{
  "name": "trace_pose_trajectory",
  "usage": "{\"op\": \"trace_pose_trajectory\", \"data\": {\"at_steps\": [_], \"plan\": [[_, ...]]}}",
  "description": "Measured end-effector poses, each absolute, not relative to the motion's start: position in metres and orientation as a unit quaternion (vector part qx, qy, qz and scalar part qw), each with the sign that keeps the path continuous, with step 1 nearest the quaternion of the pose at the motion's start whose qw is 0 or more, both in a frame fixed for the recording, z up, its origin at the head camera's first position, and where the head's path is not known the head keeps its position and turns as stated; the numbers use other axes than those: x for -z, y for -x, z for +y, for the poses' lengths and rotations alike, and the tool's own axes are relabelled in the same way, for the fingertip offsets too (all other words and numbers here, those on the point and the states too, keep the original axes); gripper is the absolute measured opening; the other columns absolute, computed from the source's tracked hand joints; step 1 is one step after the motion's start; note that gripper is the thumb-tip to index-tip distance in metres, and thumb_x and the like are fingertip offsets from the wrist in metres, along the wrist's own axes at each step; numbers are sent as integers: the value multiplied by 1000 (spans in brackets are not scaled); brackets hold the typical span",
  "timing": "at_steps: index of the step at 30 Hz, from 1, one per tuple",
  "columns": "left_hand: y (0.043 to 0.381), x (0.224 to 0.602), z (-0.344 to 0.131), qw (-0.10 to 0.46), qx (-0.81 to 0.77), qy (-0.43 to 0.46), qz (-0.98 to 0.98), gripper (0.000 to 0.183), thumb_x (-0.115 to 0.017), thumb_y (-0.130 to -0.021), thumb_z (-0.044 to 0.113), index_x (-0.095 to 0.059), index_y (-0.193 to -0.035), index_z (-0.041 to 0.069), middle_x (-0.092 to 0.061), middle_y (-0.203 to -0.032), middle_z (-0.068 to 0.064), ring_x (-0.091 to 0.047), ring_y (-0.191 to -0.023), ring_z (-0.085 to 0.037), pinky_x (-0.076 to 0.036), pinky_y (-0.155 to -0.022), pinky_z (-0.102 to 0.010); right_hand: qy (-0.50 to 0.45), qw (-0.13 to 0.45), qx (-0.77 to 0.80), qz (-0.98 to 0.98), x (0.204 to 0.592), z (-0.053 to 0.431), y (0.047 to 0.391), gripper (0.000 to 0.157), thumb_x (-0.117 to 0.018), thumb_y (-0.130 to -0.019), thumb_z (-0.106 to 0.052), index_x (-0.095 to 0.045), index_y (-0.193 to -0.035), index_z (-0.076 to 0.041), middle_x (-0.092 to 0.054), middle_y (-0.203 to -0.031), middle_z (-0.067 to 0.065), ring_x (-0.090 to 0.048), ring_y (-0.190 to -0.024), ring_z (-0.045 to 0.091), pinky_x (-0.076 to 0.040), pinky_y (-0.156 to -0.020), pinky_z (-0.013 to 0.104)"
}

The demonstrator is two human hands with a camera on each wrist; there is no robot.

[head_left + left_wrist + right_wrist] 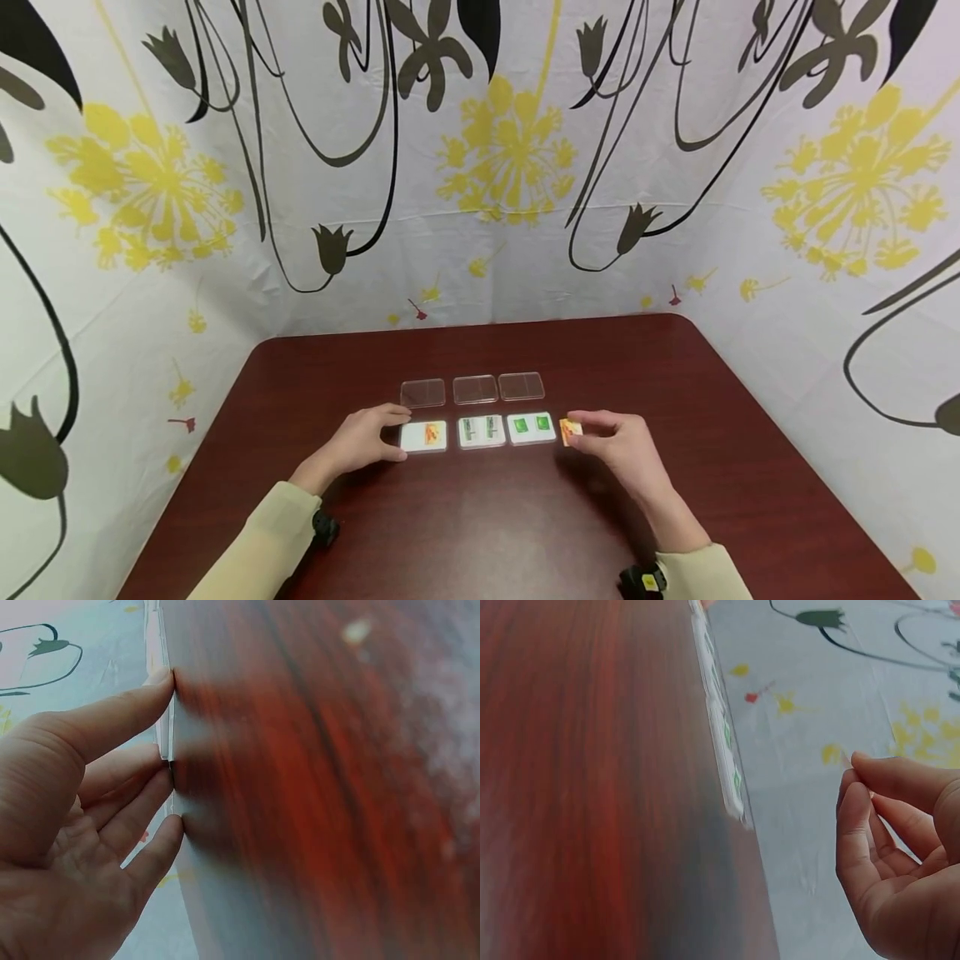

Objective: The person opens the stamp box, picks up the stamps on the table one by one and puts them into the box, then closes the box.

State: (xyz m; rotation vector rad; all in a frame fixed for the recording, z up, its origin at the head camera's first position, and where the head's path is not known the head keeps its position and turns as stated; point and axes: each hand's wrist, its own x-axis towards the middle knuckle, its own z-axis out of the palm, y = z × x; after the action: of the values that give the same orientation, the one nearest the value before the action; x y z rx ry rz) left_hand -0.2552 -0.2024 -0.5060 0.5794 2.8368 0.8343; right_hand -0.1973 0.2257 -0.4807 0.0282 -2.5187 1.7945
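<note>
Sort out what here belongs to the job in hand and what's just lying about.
Likely the job:
orange card, pinched by the right hand
left white case, touched by the left hand
two other white cases
three clear plastic pieces behind them

Just there:
table
patterned cloth
wrist devices

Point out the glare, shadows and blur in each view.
Head view: pale sheen on the near part of the table, a dark shadow beside the right hand; left wrist view: the table soft and smeared, with whitish glare towards the right edge, the left hand sharper; right wrist view: wood grain blurred, the right hand fairly crisp.
</note>
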Motion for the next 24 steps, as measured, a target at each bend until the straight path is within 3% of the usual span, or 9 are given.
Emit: {"op": "trace_pose_trajectory", "data": {"at_steps": [7, 13, 17, 24], "plan": [[254, 506, -205, 72, -287, -187, 937, 67, -88, -79, 29, -63, -139, 12, -55, -144, 3, -46, -137, -28, -40, -105, -54, -63, 17, -570, -819, 474, 193, 207, 38, -90, -73, -8, -80, -110, -11, -74, -105, 5, -68, -87, 26, -55, -71, 30], [254, 507, -206, 71, -291, -184, 936, 66, -89, -78, 29, -65, -137, 12, -56, -143, 3, -47, -136, -28, -40, -105, -54, -100, 20, -539, -836, 470, 161, 217, 33, -88, -76, -8, -81, -106, -22, -74, -104, -4, -70, -80, 20, -56, -67, 31], [256, 508, -205, 74, -292, -179, 937, 66, -89, -77, 29, -65, -137, 13, -56, -142, 5, -47, -136, -26, -40, -105, -53, -145, 14, -524, -839, 470, 143, 222, 35, -83, -81, -2, -79, -111, -20, -72, -108, -3, -70, -77, 15, -57, -64, 31], [259, 509, -207, 74, -291, -174, 938, 66, -89, -77, 30, -66, -136, 16, -56, -142, 6, -47, -136, -26, -40, -105, -53, -199, 14, -502, -842, 463, 112, 231, 33, -79, -84, -1, -79, -114, -15, -70, -98, -2, -68, -76, 13, -56, -64, 30]]}}
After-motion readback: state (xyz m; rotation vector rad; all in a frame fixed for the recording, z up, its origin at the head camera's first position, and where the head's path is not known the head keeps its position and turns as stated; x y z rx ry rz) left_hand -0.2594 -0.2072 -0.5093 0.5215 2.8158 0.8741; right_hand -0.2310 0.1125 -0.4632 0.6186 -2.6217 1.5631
